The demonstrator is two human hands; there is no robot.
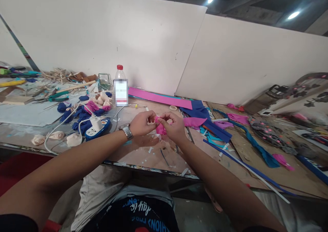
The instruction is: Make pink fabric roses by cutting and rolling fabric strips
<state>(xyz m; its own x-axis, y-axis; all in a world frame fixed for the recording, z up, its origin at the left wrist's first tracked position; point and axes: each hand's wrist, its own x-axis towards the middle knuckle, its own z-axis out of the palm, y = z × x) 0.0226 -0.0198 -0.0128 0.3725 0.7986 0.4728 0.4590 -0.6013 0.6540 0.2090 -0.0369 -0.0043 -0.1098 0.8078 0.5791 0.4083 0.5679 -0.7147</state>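
Note:
My left hand (144, 123), with a metal watch (126, 131) on its wrist, pinches a small bunched piece of pink crepe paper (161, 128). From the other side the fingertips of my right hand (174, 125) close on the same piece. The two hands nearly meet just above the table, and part of the pink paper hangs below the fingers. A roll of tape (173, 108) lies behind my right hand. Beside that hand is a strip of pink paper (196, 122) over dark blue paper (217, 130).
On the left are a blue power strip (98, 129) with white cords, rolled blue, pink and cream paper pieces, and green-handled pliers (58, 96). Behind stands a red-capped bottle (120, 75) by a long pink sheet (160, 97). A white strip (258, 177) crosses the right front edge.

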